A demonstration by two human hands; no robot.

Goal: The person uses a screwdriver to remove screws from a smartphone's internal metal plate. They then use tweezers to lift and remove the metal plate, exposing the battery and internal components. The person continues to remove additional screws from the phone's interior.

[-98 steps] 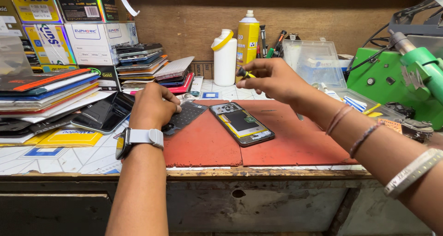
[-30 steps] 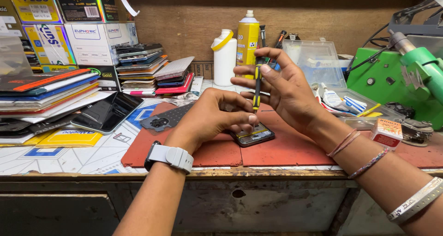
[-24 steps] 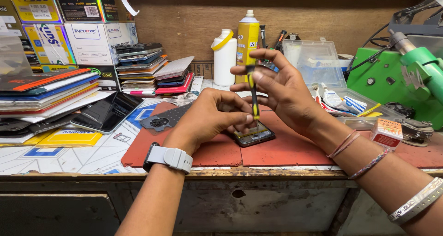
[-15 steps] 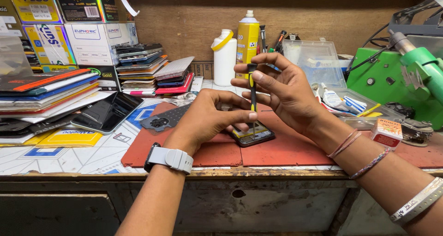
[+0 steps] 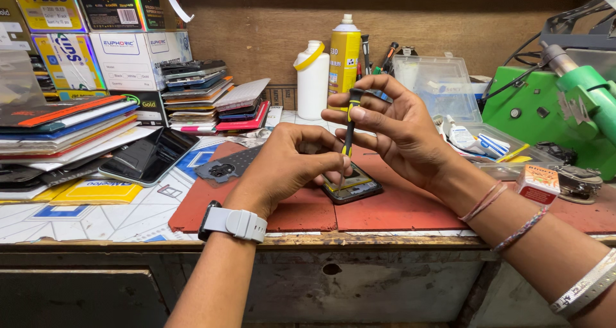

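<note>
- Yellow-and-black screwdriver (image 5: 350,126) stands nearly upright now, its tip down on the opened phone (image 5: 351,185); three seconds back it was held high and away from the phone.
- Right hand (image 5: 391,132) pinches the driver's handle between thumb and fingertips, the rest of the fingers fanned loosely.
- Left hand (image 5: 292,164) has come in from the side; its curled fingers steady the lower shaft and rest at the phone's near edge.
- Phone lies on the red mat (image 5: 391,206), shifted a little closer to the bench edge than before.
- Over the last second the pose barely changes, which reads to me as a screw being worked.
- Dark back cover (image 5: 224,167) lies apart on the left.
</note>
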